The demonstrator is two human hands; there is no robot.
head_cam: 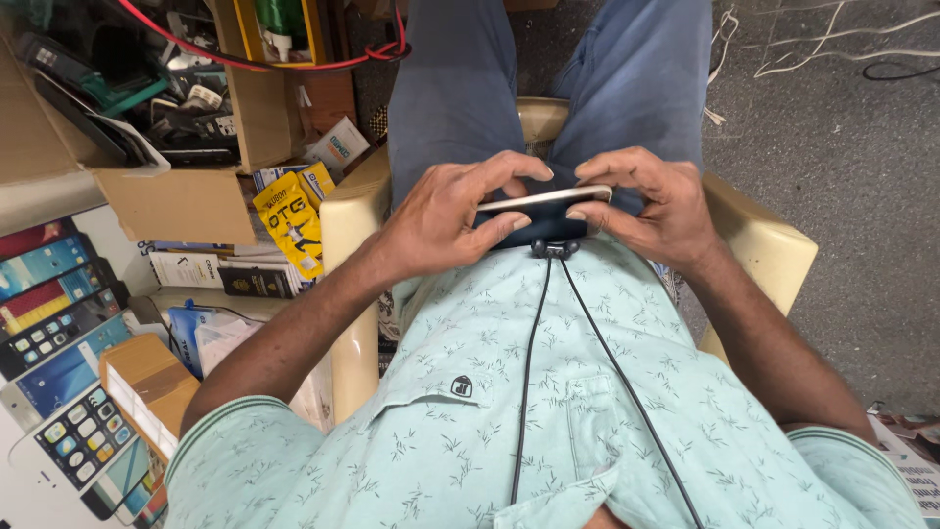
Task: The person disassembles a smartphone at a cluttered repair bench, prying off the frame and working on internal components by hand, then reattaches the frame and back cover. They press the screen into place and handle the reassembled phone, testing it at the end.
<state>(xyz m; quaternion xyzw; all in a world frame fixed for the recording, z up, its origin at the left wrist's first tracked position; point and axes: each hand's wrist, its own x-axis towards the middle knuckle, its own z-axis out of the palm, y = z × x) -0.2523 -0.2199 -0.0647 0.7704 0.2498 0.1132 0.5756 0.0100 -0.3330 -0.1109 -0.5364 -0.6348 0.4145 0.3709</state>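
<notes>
I sit on a cream plastic chair (pixel 774 245) and look down over my pale green shirt and blue jeans. Both hands hold a thin silver-edged phone (pixel 543 199) edge-on above my lap. My left hand (pixel 446 211) grips its left end, fingers curled over the top and thumb below. My right hand (pixel 651 201) grips the right end in the same way. Under the phone lies a dark blue object (pixel 543 230), partly hidden. Two black cords (pixel 534 353) run from a small clip (pixel 554 250) down my chest.
A cardboard box (pixel 186 201) of tools and parts with a red wire stands at the left. Below it lie a yellow packet (pixel 292 220), small boxes and phone packaging (pixel 59 313). Grey floor with white cables (pixel 832 39) lies at the right.
</notes>
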